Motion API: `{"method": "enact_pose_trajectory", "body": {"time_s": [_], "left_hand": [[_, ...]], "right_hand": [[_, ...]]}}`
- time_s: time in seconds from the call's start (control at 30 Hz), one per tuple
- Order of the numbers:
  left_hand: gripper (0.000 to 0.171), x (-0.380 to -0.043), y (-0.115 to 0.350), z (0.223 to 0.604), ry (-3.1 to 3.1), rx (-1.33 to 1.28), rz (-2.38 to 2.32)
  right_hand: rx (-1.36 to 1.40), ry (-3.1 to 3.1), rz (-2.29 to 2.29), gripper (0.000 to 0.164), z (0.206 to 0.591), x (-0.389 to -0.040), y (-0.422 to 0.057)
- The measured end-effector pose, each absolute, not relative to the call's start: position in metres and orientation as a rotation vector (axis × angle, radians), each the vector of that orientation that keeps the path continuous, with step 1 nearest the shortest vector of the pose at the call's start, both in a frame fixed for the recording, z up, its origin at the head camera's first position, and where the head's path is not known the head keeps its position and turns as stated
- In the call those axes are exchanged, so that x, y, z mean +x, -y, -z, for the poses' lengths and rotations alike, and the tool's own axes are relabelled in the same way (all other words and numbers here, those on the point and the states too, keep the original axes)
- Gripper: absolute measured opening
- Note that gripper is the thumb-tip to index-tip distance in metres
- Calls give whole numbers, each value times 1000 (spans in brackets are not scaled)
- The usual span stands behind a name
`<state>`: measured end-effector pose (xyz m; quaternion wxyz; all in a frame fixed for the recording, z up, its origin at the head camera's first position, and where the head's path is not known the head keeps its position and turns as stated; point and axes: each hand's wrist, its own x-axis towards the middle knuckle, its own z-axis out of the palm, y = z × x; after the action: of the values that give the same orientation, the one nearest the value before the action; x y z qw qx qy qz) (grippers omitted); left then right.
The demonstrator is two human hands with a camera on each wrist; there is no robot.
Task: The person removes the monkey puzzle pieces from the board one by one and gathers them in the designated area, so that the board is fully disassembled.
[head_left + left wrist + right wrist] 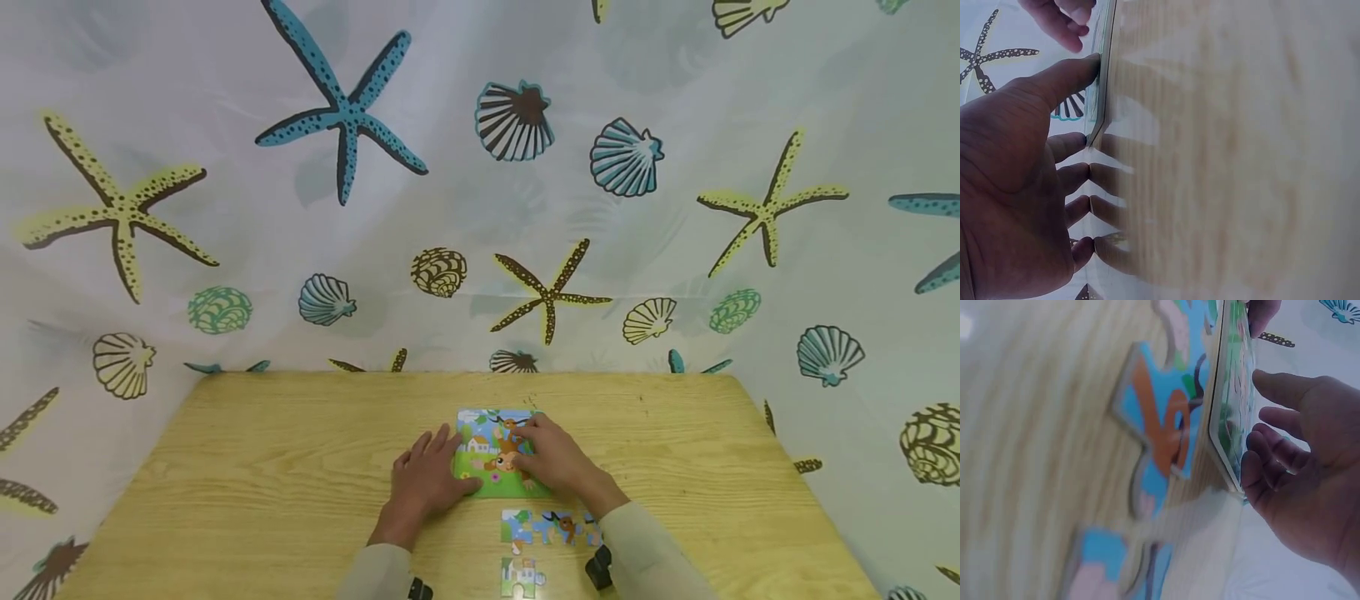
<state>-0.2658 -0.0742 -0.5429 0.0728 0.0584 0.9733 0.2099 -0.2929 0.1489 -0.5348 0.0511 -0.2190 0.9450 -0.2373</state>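
A jigsaw picture board [477, 467] with a monkey, a house and greenery lies flat on the wooden table. My left hand [426, 477] rests at its left side, thumb on the lower left corner and the other fingertips on the table, as the left wrist view shows. Over the board's right part is my right hand [558, 457], thumb and bent fingers touching the picture; no piece shows between them. Nearer to me lie jigsaw pieces: a joined strip [551, 527] with blue sky and brown shapes, and below it a house piece [517, 575].
The light wooden table [300, 467] reaches back to a white curtain [450, 208] printed with starfish and shells, which hangs behind and at both sides. A dark wrist strap [599, 568] sits by the right sleeve, close to the loose pieces.
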Motion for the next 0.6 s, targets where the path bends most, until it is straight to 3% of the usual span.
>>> {"method": "enact_pose_trajectory", "body": {"time_s": [0.6], "left_hand": [[87, -264, 67, 546, -2943, 187, -616]], "right_hand": [[-633, -2786, 751, 51, 539, -311, -141]]}}
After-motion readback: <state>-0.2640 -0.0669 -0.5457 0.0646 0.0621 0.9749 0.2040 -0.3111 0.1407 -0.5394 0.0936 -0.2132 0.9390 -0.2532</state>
